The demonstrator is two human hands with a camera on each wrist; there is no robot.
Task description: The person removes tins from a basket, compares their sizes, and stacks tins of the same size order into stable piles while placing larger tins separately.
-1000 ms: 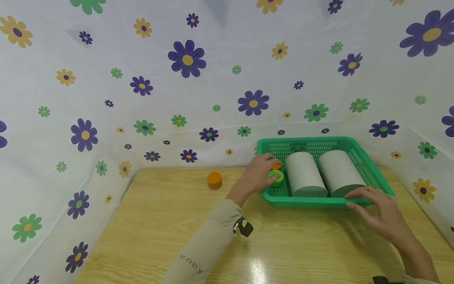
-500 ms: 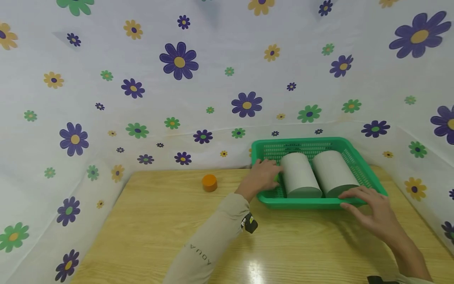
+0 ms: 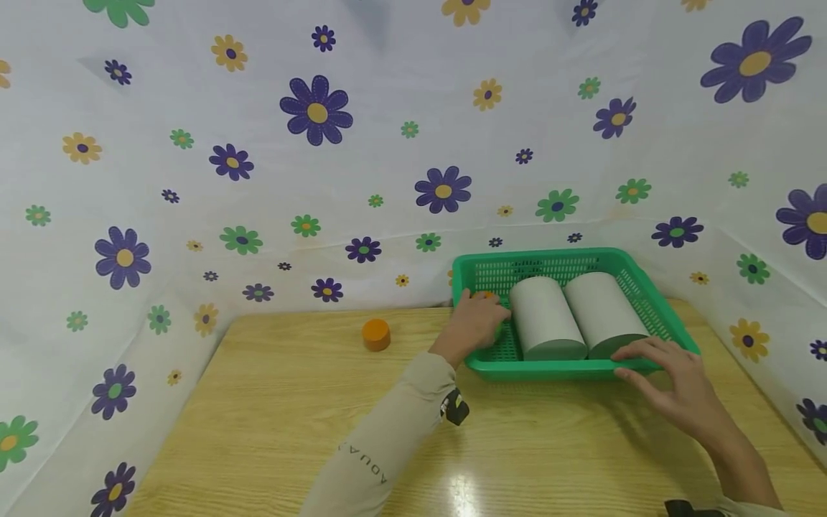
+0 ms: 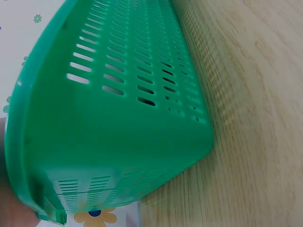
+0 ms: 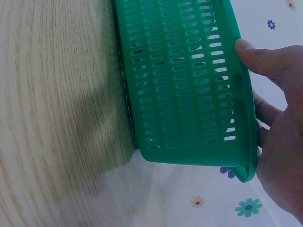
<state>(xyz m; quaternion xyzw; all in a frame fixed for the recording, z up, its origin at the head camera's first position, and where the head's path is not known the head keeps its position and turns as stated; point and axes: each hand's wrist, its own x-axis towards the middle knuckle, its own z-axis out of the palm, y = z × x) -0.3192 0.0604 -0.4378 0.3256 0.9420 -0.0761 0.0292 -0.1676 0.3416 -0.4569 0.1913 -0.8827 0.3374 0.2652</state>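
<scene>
A green plastic basket (image 3: 555,369) stands on the table, with two white cylinders (image 3: 549,316) (image 3: 607,316) lying side by side in it. Inside its left end my left hand (image 3: 474,327) curls over a small green round block (image 3: 498,332), mostly hidden under the fingers. An orange round block (image 3: 484,294) shows just behind that hand. With thumb and fingers on either side, my right hand (image 5: 281,109) grips the basket's near rim at the right. The left wrist view shows mainly the basket's outer wall (image 4: 109,137), and only a blurred part of the hand.
Another orange round block (image 3: 376,335) stands on the wooden table (image 3: 291,416), left of the basket. A white cloth (image 3: 362,158) printed with flowers hangs behind the table and along its sides.
My left hand has closed in over the green block, which was plainly visible a second ago. The right hand keeps its place on the rim. The head view has shifted slightly right.
</scene>
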